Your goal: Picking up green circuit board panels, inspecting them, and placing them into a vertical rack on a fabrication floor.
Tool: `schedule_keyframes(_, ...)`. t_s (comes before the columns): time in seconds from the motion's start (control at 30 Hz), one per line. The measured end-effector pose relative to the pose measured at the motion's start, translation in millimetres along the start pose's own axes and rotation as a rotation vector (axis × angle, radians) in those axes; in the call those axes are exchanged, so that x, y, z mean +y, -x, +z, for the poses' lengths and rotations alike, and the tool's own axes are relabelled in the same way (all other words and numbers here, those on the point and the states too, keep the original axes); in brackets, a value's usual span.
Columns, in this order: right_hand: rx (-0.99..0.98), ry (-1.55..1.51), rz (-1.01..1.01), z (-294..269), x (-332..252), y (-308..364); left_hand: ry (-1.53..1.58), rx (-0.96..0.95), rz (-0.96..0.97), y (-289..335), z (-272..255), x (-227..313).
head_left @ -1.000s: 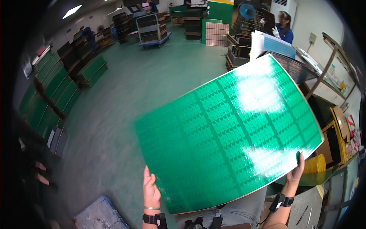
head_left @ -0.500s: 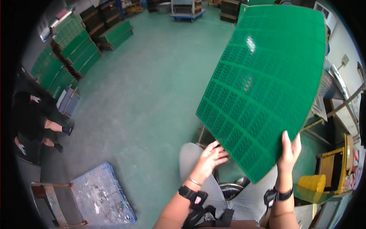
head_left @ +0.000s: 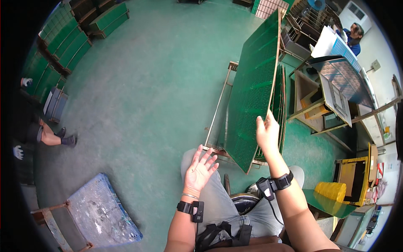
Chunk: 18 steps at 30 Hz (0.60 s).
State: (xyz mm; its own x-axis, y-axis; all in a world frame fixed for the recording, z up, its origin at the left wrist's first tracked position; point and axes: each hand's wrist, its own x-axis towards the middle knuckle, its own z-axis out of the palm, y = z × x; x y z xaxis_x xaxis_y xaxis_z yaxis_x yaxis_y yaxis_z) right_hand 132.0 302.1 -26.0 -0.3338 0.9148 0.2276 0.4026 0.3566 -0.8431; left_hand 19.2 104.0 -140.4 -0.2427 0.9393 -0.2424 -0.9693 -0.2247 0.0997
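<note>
A large green circuit board panel (head_left: 252, 92) stands nearly upright in front of me, its face turned to the left. My right hand (head_left: 268, 133) is closed on its near right edge, thumb on the face side. The panel is at a metal rack (head_left: 233, 66), where several similar thin panels (head_left: 283, 107) stand upright just to its right. Whether its lower edge rests in the rack, I cannot tell. My left hand (head_left: 200, 174) is open and holds nothing, palm up and fingers spread, left of the panel's near corner and by the rack's near end.
A worn blue-edged platform (head_left: 103, 210) lies at the lower left. Green-sided boxes (head_left: 63, 46) are stacked at the far left, near another person (head_left: 31, 122). At the right stand a wooden frame table (head_left: 310, 90), a yellow frame (head_left: 363, 176) and a person in blue (head_left: 352, 40).
The panel has swung from tilted and raised with its face toward me to nearly upright at the rack. My right hand moved left and forward with it; my left hand moved left, away from its edge.
</note>
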Motion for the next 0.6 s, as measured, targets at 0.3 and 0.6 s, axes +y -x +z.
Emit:
schedule_keyframes(0.3, -0.007, -0.061, 0.032, 1.5, 15.3, -10.1, 0.048, -0.018, -0.038, -3.8, -0.9, 2.0)
schedule_keyframes(0.6, -0.055, -0.014, 0.091, -2.9, 11.0, -12.7, 0.034, -0.013, -0.064, -7.9, 2.1, 5.2)
